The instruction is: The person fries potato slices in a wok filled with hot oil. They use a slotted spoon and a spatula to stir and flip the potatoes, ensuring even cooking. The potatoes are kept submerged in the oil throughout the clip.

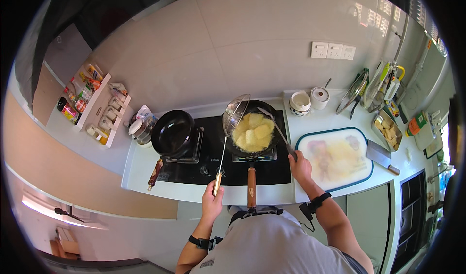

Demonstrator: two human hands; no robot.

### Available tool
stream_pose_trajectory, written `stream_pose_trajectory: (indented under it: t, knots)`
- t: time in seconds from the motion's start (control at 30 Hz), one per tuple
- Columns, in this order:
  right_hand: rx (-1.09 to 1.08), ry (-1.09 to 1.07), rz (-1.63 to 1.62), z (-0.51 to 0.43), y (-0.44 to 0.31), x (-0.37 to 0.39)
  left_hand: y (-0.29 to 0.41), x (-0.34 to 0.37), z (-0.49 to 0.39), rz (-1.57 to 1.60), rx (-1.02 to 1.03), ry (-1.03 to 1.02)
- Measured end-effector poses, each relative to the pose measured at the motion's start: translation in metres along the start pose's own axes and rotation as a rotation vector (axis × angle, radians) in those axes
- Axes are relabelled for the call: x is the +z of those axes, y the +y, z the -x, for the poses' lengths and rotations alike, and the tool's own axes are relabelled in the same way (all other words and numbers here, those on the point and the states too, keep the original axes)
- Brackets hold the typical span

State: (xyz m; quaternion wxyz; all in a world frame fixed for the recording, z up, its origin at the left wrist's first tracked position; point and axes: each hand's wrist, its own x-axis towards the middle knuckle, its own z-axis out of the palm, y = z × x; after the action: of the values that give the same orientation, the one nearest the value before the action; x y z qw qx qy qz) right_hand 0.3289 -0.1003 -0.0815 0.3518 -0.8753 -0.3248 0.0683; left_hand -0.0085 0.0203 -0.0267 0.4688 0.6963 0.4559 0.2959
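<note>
My left hand (212, 203) grips the wooden handle of a wire skimmer (233, 114), its mesh bowl tilted over the left rim of a black wok (263, 103). In the wok, pale yellow pieces of food (255, 131) sit in bubbling oil. A metal spatula (280, 128) is in my right hand (301, 168), its blade reaching over the wok's far right side. The wok's wooden handle (251, 186) points towards me between my two hands. Under the wok is the right burner of a black glass gas hob (214, 121).
An empty black pan (174, 133) stands on the left burner. To the right lie a cutting board (333, 157), a cleaver (380, 157) and a metal tray (377, 128) holding cut pieces. Two jars (300, 103) stand behind the board. Spice racks (117, 123) are at left.
</note>
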Motion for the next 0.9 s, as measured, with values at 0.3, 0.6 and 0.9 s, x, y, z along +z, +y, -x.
stream_pose_trajectory:
  t: [0.3,0.6,0.9]
  knots:
    - [-0.059,0.006,-0.212,0.027,-0.006,-0.001,-0.002,0.001,-0.003,-0.064,-0.001,0.05]
    - [-0.048,-0.256,-0.354,0.043,-0.044,-0.012,0.001,0.009,-0.013,-0.081,-0.058,0.014]
    - [-0.07,-0.211,-0.3,0.049,-0.04,-0.008,0.003,0.011,-0.01,-0.114,0.009,0.043]
